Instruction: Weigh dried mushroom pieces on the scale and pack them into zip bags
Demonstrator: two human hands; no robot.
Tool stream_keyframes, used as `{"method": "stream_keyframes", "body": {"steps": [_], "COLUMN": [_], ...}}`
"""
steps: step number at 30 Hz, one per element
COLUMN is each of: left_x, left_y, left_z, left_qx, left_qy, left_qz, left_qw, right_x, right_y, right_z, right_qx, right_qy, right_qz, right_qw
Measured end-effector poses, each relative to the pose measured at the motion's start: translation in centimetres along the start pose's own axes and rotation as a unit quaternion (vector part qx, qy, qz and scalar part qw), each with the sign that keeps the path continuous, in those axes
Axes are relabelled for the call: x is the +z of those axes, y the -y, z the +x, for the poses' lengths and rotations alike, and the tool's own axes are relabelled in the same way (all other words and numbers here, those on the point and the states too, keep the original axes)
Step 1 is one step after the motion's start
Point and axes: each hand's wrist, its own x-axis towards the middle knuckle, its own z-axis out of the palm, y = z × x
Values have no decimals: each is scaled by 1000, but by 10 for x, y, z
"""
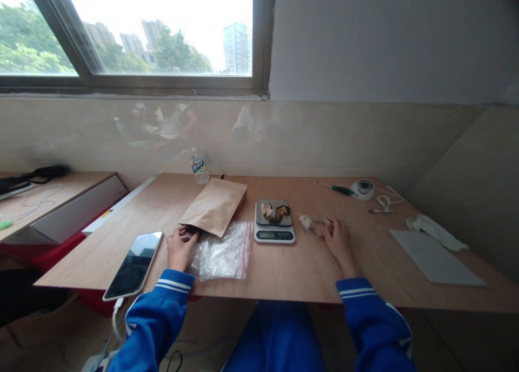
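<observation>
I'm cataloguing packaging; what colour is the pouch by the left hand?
The pouch is light brown, in the head view.

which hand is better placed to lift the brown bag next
Left hand, likely: it's at the near edge of the brown bag; the right hand is past the scale, at a small clear bag.
</observation>
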Motion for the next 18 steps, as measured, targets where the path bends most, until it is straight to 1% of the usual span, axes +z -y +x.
{"method": "stream_keyframes", "body": {"steps": [2,4,6,8,10,11,12,14,16,18], "left_x": [-6,-14,-22,-29,-32,-31,-28,-16,5,30], "left_y": [5,8,7,-1,-19,-31,-43,-71,-96,-116], "left_z": [-2,-6,-15,-29,-48,-59,-68,-84,-94,-96], "left_qx": [-26,-69,-114,-132,-109,-91,-67,-26,9,16], "left_qy": [1,2,-12,-49,-80,-78,-60,-1,83,154], "left_qz": [-58,-104,-135,-170,-210,-228,-242,-257,-270,-292], "left_qw": [998,992,984,975,968,966,966,966,959,944], "right_x": [1,1,0,0,-1,-1,-1,-1,-1,-2], "right_y": [-1,-1,-1,0,0,0,0,0,-1,0], "right_z": [0,0,0,1,1,1,1,1,0,1], "right_qx": [0,2,5,4,2,0,-2,-2,0,2], "right_qy": [0,3,5,7,7,8,8,8,8,6], "right_qz": [0,0,-2,-3,-3,-1,2,5,5,6], "right_qw": [1000,1000,1000,1000,1000,1000,1000,1000,1000,1000]}}
